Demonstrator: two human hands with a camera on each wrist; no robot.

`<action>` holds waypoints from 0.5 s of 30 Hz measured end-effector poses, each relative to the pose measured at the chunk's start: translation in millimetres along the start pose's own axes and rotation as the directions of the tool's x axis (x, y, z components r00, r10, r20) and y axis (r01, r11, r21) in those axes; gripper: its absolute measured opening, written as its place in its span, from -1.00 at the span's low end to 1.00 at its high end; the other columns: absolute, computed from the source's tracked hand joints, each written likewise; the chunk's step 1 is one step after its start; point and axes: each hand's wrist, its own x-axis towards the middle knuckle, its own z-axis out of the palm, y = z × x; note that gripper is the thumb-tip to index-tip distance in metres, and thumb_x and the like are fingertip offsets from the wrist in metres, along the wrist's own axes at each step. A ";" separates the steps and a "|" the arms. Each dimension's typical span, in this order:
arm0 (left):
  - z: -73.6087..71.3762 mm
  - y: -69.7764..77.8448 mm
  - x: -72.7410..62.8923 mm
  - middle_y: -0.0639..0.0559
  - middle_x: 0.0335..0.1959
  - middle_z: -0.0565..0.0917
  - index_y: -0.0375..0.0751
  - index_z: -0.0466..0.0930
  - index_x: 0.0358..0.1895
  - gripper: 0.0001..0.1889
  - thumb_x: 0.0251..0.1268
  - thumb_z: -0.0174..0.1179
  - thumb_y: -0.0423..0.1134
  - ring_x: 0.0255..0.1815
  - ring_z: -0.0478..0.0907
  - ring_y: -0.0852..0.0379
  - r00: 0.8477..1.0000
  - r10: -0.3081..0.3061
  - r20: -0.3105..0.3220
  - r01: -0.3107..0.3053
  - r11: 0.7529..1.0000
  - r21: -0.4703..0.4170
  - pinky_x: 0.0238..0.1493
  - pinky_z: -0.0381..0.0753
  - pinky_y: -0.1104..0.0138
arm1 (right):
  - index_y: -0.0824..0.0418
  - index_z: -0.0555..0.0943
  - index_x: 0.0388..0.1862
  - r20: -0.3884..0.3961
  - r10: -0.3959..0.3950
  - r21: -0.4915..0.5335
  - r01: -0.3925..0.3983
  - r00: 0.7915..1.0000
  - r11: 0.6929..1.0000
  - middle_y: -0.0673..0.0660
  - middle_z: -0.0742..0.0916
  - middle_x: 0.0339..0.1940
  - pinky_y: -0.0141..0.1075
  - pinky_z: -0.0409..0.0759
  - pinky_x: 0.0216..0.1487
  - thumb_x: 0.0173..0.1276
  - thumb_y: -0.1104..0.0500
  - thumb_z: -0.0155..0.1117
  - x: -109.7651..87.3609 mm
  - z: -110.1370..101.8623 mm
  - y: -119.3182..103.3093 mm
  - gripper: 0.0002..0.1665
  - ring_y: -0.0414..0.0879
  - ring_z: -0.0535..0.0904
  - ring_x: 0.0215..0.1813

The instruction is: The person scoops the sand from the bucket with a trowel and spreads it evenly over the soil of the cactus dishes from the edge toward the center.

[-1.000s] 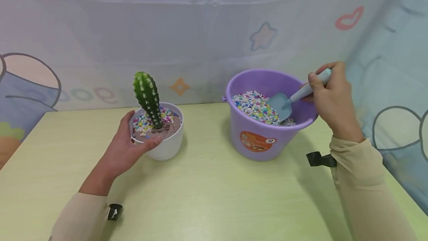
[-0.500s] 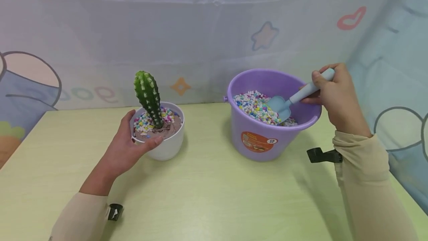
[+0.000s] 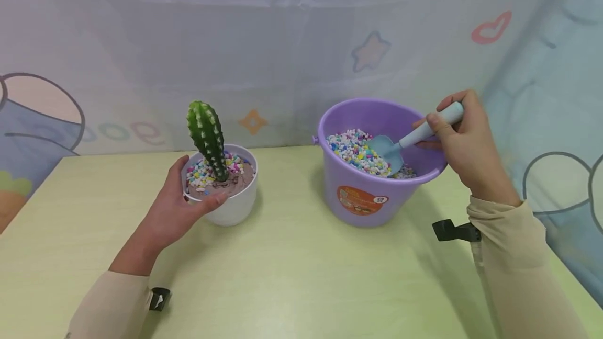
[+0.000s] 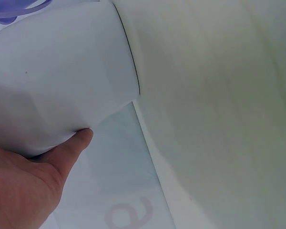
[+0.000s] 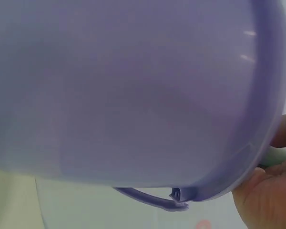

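My left hand holds a white flower pot by its left side, thumb over the near rim. A green cactus stands in the pot in brown soil, with colourful pebbles over part of the surface. At the right, my right hand grips the handle of a light blue toy shovel. The shovel's blade lies tilted among more colourful pebbles inside a purple bucket, its tip partly buried. In the right wrist view the bucket wall hides the blade.
The pale wooden table carries the pot and bucket, a gap between them. A printed cloth backdrop hangs right behind the table's back edge, and another cloth panel closes the right side. The bucket's handle hangs at its back.
My right hand drew slightly right with the shovel, then moved back left, pushing the blade further left into the bucket's pebbles. The left hand, pot and cactus stay put.
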 end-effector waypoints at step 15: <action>0.4 -2.0 0.6 -0.34 0.43 0.10 -0.31 -0.32 0.54 0.14 0.21 0.38 0.04 0.40 0.15 -0.21 1.000 0.004 -0.004 -0.004 1.000 0.010 0.33 0.15 -0.10 | 0.19 0.21 -0.07 -0.174 0.153 -0.265 -0.196 0.973 0.944 0.25 0.43 -0.11 -0.21 0.68 -0.36 0.56 0.02 -0.02 5.1 13.5 -5.5 -0.72 -0.17 0.71 -0.45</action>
